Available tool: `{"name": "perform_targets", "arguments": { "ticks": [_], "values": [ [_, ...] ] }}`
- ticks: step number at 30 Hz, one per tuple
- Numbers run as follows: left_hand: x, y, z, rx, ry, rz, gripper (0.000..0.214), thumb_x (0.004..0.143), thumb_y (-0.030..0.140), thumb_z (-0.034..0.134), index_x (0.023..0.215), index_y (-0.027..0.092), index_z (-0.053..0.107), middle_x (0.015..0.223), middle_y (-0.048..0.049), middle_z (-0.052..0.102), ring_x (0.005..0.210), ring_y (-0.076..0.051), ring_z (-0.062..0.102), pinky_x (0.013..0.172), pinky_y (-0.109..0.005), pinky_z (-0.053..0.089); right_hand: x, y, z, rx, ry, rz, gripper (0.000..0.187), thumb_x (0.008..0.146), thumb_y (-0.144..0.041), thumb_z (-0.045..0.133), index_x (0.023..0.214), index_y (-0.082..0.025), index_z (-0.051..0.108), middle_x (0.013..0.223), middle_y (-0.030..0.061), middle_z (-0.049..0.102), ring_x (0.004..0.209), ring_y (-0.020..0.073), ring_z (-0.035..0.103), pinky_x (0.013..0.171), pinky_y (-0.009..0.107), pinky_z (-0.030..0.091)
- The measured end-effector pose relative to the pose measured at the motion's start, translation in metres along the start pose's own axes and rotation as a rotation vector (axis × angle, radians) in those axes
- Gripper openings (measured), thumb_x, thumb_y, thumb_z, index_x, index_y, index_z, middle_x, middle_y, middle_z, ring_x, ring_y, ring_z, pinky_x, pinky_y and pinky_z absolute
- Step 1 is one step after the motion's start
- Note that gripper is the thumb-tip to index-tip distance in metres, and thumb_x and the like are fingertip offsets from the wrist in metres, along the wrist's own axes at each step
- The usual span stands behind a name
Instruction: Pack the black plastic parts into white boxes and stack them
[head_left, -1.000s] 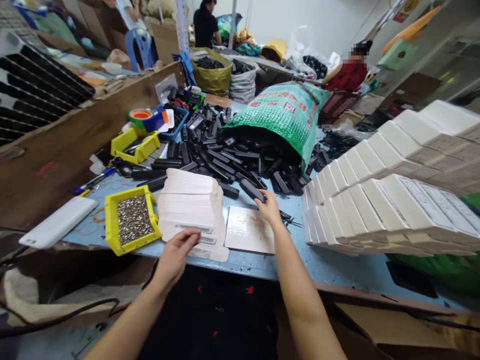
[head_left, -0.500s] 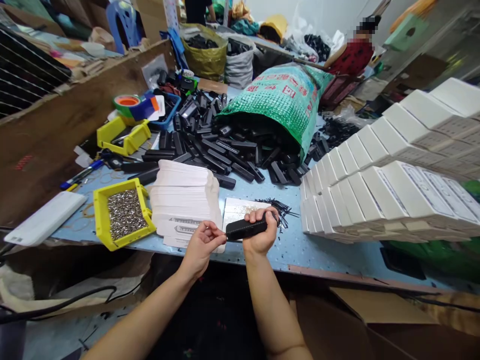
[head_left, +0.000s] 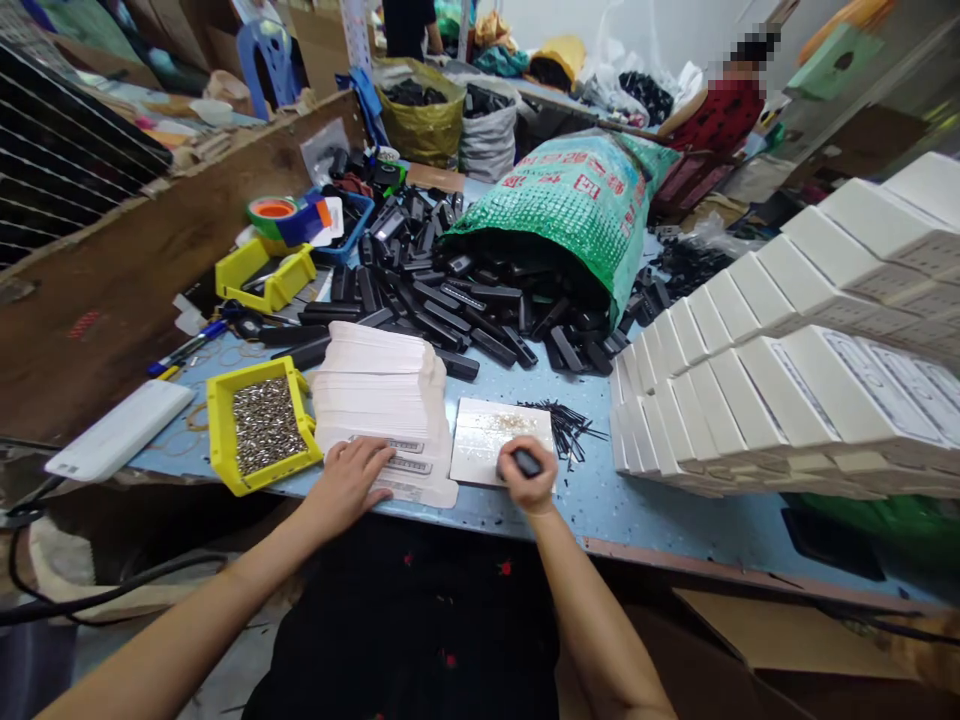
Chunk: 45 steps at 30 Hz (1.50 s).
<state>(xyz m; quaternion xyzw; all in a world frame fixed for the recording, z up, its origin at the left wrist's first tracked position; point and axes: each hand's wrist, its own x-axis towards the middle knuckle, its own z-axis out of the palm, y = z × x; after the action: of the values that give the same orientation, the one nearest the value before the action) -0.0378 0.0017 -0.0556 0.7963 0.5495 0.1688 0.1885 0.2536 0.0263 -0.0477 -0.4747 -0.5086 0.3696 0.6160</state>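
My left hand [head_left: 351,485] lies on the front of a stack of white cards [head_left: 379,390], its fingers stretched out over printed strips. My right hand [head_left: 534,478] is wrapped round a black oblong plastic piece [head_left: 527,461], held on end over a white board [head_left: 480,445]. Its lower end is hidden by my fingers. Small yellowish specks lie on the board. Thin black sticks [head_left: 574,428] are scattered to its right. Left of the cards stands a yellow bin [head_left: 220,440] full of small metal pieces [head_left: 264,420].
A green woven bag [head_left: 570,200] spills many black pieces [head_left: 442,310] across the back of the table. Stacked white boxes [head_left: 742,390] wall off the right. A second yellow bin [head_left: 277,285], tape rolls [head_left: 274,210] and a white power bank-like block [head_left: 120,430] are at left. A person in red sits behind.
My left hand has left the black piece's end and moved left onto the cards. My right hand has turned the piece from lying sideways to standing on end over the board.
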Motion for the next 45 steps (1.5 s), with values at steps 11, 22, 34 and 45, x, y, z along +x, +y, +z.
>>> {"name": "perform_targets", "arguments": {
  "ticks": [11, 22, 34, 45],
  "values": [
    [0.034, 0.067, -0.044, -0.877, -0.342, -0.145, 0.026, 0.080, 0.035, 0.060, 0.102, 0.024, 0.069, 0.100, -0.0082, 0.071, 0.094, -0.027, 0.065, 0.080, -0.035, 0.050, -0.007, -0.025, 0.013, -0.535, -0.124, -0.325, 0.033, 0.088, -0.028, 0.054, 0.121, -0.026, 0.055, 0.118, 0.0107, 0.056, 0.115, 0.0261, 0.050, 0.101, 0.049, 0.038],
    [0.011, 0.063, -0.011, -0.842, -0.288, -0.191, 0.094, 0.051, 0.030, 0.087, 0.132, 0.025, 0.039, 0.095, -0.0046, 0.069, 0.088, -0.026, 0.064, 0.086, -0.039, 0.047, -0.030, -0.063, 0.007, -0.557, -0.667, -0.223, 0.009, 0.084, -0.028, 0.066, 0.077, -0.022, 0.066, 0.100, 0.0051, 0.057, 0.100, 0.0222, 0.050, 0.092, 0.041, 0.039],
    [0.020, 0.104, 0.000, -0.724, -0.086, -0.079, 0.094, 0.064, 0.029, 0.078, 0.142, 0.024, 0.026, 0.122, -0.0117, 0.057, 0.105, -0.026, 0.061, 0.092, -0.036, 0.046, -0.039, -0.038, 0.031, 0.143, -0.415, 0.109, 0.044, 0.084, -0.056, 0.058, 0.112, -0.024, 0.069, 0.120, 0.0083, 0.063, 0.114, 0.0261, 0.057, 0.099, 0.042, 0.045],
    [0.025, 0.092, 0.004, -0.878, -0.152, -0.367, 0.101, 0.059, 0.029, 0.080, 0.145, 0.021, 0.028, 0.133, -0.0153, 0.053, 0.119, -0.033, 0.054, 0.099, -0.043, 0.042, -0.017, -0.039, -0.008, -0.540, -0.732, -0.161, 0.047, 0.092, -0.019, 0.047, 0.137, -0.031, 0.047, 0.147, 0.0043, 0.040, 0.134, 0.0230, 0.040, 0.109, 0.047, 0.037]
  ]
}}
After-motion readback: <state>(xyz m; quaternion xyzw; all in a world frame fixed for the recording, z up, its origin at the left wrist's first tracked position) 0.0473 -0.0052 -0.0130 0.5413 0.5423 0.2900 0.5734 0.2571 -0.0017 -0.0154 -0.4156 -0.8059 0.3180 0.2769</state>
